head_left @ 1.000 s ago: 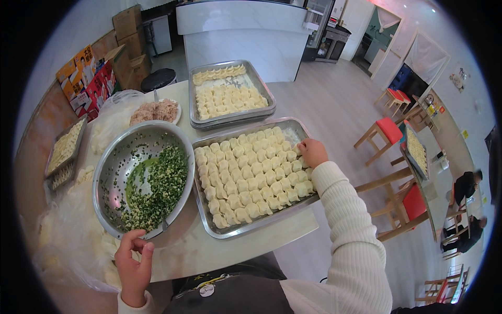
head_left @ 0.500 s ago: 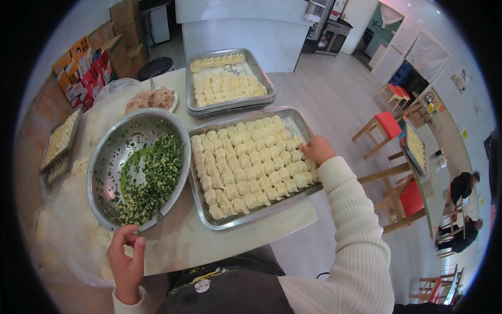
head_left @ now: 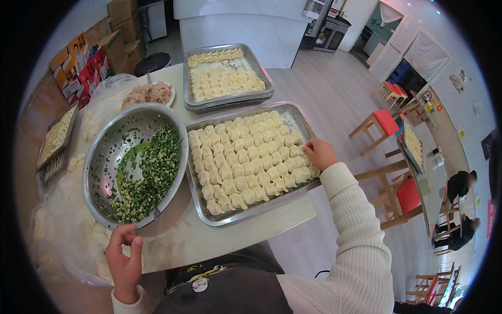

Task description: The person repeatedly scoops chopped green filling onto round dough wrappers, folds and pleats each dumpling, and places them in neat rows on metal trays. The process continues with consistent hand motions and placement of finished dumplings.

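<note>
My right hand (head_left: 320,153) is at the right side of a metal tray (head_left: 208,222), fingers pinched on a dumpling at the end of a row, mostly hidden by the fingertips. Rows of pale folded dumplings (head_left: 246,157) fill most of this tray. Below the rim of a big steel bowl (head_left: 90,157), my left hand (head_left: 124,259) is held with thumb and fingers apart and slightly curled, nothing visible between them. Chopped green and pale filling (head_left: 151,172) lies in the bowl's right part, with a utensil handle (head_left: 156,212) at the near rim.
Behind the tray stands a stack of trays (head_left: 230,107), the top one holding more dumplings. A plate of minced meat (head_left: 149,94) is beyond the bowl. Plastic bags (head_left: 63,235) cover the table's left side. Red stools (head_left: 385,122) and another table with a dumpling tray (head_left: 413,146) are right.
The whole view has shifted slightly, with the table things a little higher and further left. My right hand stays at the tray's right side; my left hand keeps its pose.
</note>
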A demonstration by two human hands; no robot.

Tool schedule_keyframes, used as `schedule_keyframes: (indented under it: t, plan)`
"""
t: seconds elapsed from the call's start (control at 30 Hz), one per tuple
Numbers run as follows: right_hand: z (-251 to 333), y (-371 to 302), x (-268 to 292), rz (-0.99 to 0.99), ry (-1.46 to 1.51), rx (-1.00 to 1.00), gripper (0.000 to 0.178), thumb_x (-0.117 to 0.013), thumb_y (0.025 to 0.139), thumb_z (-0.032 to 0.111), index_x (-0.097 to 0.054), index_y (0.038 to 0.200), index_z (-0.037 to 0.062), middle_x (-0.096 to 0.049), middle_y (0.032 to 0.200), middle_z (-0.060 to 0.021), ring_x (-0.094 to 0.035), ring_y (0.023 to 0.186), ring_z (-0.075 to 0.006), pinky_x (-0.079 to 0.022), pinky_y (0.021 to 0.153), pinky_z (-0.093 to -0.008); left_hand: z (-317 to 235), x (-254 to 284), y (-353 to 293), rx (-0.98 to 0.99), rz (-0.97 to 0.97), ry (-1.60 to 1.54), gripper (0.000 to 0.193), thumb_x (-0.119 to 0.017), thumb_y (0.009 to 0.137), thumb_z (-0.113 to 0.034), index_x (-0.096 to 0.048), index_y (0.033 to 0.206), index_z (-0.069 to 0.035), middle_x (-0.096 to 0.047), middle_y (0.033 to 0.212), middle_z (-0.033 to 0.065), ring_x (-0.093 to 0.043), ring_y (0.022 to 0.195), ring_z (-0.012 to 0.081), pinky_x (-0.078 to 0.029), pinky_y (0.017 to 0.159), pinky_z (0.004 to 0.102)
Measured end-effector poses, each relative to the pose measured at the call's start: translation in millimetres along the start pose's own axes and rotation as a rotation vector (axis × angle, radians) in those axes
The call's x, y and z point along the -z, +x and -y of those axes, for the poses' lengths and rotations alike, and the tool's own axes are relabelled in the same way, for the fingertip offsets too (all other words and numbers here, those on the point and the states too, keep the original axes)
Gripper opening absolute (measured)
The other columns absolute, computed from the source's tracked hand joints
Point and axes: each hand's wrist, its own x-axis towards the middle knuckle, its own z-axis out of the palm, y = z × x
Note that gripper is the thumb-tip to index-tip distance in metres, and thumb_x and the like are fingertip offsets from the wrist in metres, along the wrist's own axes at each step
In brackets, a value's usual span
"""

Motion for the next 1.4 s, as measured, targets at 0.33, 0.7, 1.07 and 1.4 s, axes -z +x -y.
schedule_keyframes:
  t: [0.33, 0.7, 1.07, 1.4]
  plan:
    - [9, 39, -10, -0.060, 0.072, -0.002, 0.025, -0.061, 0.088, 0.026, -0.068, 0.090, 0.0022, -0.068, 0.088, -0.0188, -0.064, 0.083, -0.0360, -0.050, 0.076, -0.0427, 1, 1, -2, -0.009, 0.001, -0.031, 0.021, -0.066, 0.087, -0.009, -0.060, 0.105, -0.001, -0.055, 0.074, 0.0004, -0.050, 0.069, 0.0090, -0.042, 0.067, 0.0233]
    - [-6, 39, -15, -0.067, -0.030, 0.055, 0.022, -0.060, 0.087, 0.022, -0.067, 0.090, 0.0014, -0.067, 0.089, -0.0206, -0.062, 0.085, -0.0393, -0.049, 0.077, -0.0464, 5, 3, -3, -0.003, -0.022, 0.009, 0.019, -0.065, 0.088, -0.009, -0.060, 0.105, 0.000, -0.055, 0.075, 0.0010, -0.051, 0.069, 0.0093, -0.042, 0.067, 0.0235]
    - [-17, 46, -13, -0.037, -0.186, 0.218, 0.024, -0.058, 0.093, 0.022, -0.063, 0.103, 0.0007, -0.067, 0.095, -0.0196, -0.065, 0.085, -0.0317, -0.050, 0.075, -0.0392, 99, 27, -48, 0.194, -0.507, -0.102, 0.010, -0.054, 0.097, -0.012, -0.058, 0.099, -0.004, -0.056, 0.079, 0.0000, -0.053, 0.073, 0.0074, -0.045, 0.067, 0.0228]
    - [207, -86, -25, 0.144, 0.242, 0.871, 0.031, -0.067, 0.080, 0.000, -0.060, 0.111, 0.0032, -0.060, 0.096, -0.0114, -0.057, 0.088, -0.0248, -0.045, 0.080, -0.0337, 108, 9, -48, 0.141, -0.363, 0.290, 0.027, -0.075, 0.075, -0.018, -0.056, 0.086, -0.004, -0.053, 0.090, 0.0098, -0.056, 0.080, 0.0277, -0.046, 0.069, 0.0358]
